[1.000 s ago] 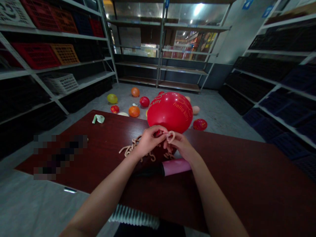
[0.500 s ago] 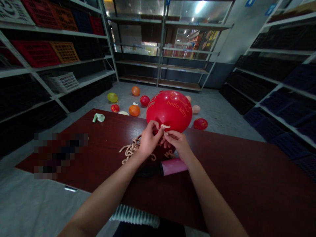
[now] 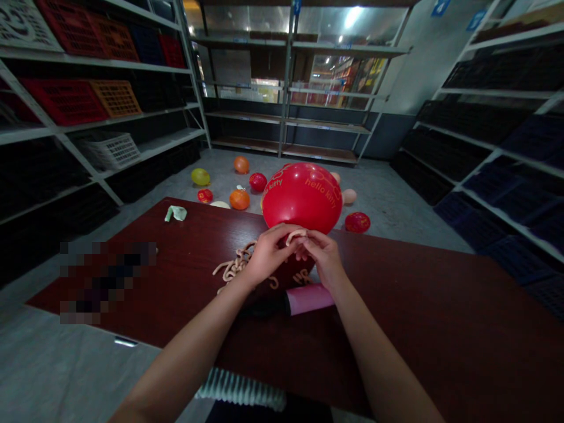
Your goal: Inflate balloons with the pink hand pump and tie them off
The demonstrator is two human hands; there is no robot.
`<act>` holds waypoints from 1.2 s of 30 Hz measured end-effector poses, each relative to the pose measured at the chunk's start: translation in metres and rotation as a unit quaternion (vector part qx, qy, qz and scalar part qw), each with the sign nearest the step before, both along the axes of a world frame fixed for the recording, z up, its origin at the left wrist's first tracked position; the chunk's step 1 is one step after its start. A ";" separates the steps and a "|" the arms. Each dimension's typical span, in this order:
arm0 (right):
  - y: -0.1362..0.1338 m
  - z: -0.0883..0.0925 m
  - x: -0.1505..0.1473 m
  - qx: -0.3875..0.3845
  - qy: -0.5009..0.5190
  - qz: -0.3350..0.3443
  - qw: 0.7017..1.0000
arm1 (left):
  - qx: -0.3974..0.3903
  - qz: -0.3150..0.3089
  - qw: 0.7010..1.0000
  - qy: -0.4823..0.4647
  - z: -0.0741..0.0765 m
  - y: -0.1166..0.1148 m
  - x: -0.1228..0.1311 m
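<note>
First, we note a crumpled green balloon (image 3: 175, 213) on the dark red surface (image 3: 409, 305), then a tangle of beige strands (image 3: 233, 264). Our left hand (image 3: 273, 254) and right hand (image 3: 321, 255) meet, fingers pinching a curved beige strand (image 3: 295, 236) against a red Hello Kitty balloon (image 3: 302, 191) at the surface's far edge, above a pink-and-black cylinder (image 3: 309, 299). Caution: a loosened pinch could release the strand, and the unsupported balloon could roll away.

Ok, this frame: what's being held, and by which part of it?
The left hand and right hand pinch a tan rubber strand between their fingers, at the base of the red balloon; whether they also grip the balloon's neck is hidden.
</note>
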State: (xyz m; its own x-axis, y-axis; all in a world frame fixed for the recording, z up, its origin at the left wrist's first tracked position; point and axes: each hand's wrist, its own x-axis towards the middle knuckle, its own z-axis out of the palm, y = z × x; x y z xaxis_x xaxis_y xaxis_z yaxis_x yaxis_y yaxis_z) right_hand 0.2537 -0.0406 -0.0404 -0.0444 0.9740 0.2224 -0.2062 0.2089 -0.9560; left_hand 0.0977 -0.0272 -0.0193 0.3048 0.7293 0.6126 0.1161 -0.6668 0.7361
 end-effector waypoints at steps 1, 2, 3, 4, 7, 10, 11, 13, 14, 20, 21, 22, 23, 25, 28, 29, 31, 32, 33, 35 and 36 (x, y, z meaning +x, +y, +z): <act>0.000 0.000 0.000 0.002 -0.007 0.001 1.000 | -0.017 0.006 1.000 -0.015 -0.002 0.000 0.001; 0.001 0.000 0.000 0.002 -0.015 0.002 1.000 | -0.037 0.016 0.999 -0.031 -0.003 0.001 0.002; 0.001 0.000 0.000 0.003 -0.022 0.003 1.000 | -0.058 0.028 0.997 -0.046 -0.005 0.000 0.002; 0.001 0.000 0.001 0.003 -0.028 0.003 1.000 | -0.078 0.039 0.995 -0.056 -0.006 0.000 0.003; 0.001 0.001 0.000 0.004 -0.038 0.005 0.999 | -0.102 0.067 0.991 -0.051 -0.006 -0.001 0.003; -0.001 0.002 -0.003 0.004 -0.042 0.019 0.999 | -0.103 0.078 0.990 -0.052 -0.003 -0.001 0.001; -0.001 0.003 -0.004 0.002 -0.042 0.023 0.999 | -0.115 0.063 0.989 -0.063 -0.001 -0.001 0.000; -0.001 0.003 -0.005 -0.005 -0.036 0.020 0.999 | -0.153 -0.006 0.984 -0.086 0.003 -0.001 -0.002; -0.001 0.003 -0.005 -0.007 -0.028 0.015 0.999 | -0.170 -0.046 0.980 -0.092 0.005 -0.001 -0.003; 0.000 0.002 -0.002 -0.016 0.035 -0.001 0.999 | -0.102 -0.060 0.991 -0.057 0.007 -0.001 -0.004; 0.001 0.002 -0.002 -0.018 0.037 -0.004 0.999 | -0.080 -0.051 0.994 -0.051 0.006 -0.001 -0.003; 0.001 0.002 -0.002 -0.019 0.038 -0.007 0.999 | -0.060 -0.042 0.996 -0.047 0.004 0.000 -0.003; 0.001 0.002 -0.002 -0.017 0.036 -0.009 0.999 | -0.043 -0.034 0.998 -0.042 0.003 0.000 -0.002; 0.001 0.001 -0.004 -0.013 0.026 -0.015 0.999 | -0.007 -0.009 1.000 -0.019 0.000 0.001 -0.001; 0.003 -0.001 -0.006 -0.002 0.016 -0.026 1.000 | 0.049 0.036 0.998 0.025 -0.003 0.002 -0.001; 0.003 -0.002 -0.006 0.003 0.015 -0.030 0.999 | 0.066 0.042 0.996 0.038 -0.003 0.002 0.000; 0.003 -0.002 -0.006 0.013 0.018 -0.032 0.999 | 0.084 0.048 0.994 0.057 -0.005 0.001 0.000; 0.003 -0.002 -0.006 0.017 0.018 -0.030 0.999 | 0.082 0.050 0.993 0.064 -0.006 0.001 0.000; 0.003 -0.002 -0.006 0.020 0.017 -0.027 0.999 | 0.073 0.055 0.994 0.068 -0.006 0.001 0.001; 0.002 -0.002 -0.005 0.025 0.013 -0.020 0.999 | 0.053 0.069 0.994 0.070 -0.008 0.001 0.001; 0.001 -0.001 -0.005 0.027 0.009 -0.019 0.999 | 0.051 0.074 0.993 0.071 -0.008 0.001 0.001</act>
